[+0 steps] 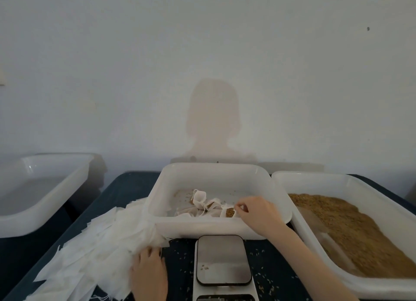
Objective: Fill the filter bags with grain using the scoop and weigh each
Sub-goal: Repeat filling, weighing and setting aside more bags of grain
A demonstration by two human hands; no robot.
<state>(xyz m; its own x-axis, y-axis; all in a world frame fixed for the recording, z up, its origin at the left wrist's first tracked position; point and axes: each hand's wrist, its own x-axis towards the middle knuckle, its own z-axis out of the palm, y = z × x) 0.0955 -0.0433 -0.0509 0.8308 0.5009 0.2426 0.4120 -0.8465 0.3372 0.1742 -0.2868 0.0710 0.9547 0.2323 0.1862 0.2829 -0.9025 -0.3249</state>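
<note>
My right hand reaches into the middle white tray and pinches the top of a filled filter bag with brown grain showing in it. Other filled bags lie beside it in that tray. My left hand rests with curled fingers on the edge of a heap of flat white filter bags on the dark table. The scale stands in front with a bare metal platform and a few grains on it. A clear scoop lies in the grain tray at right.
A third white tray sits at the far left, partly off the dark table. Loose grains are scattered on the table around the scale. A pale wall stands close behind the trays.
</note>
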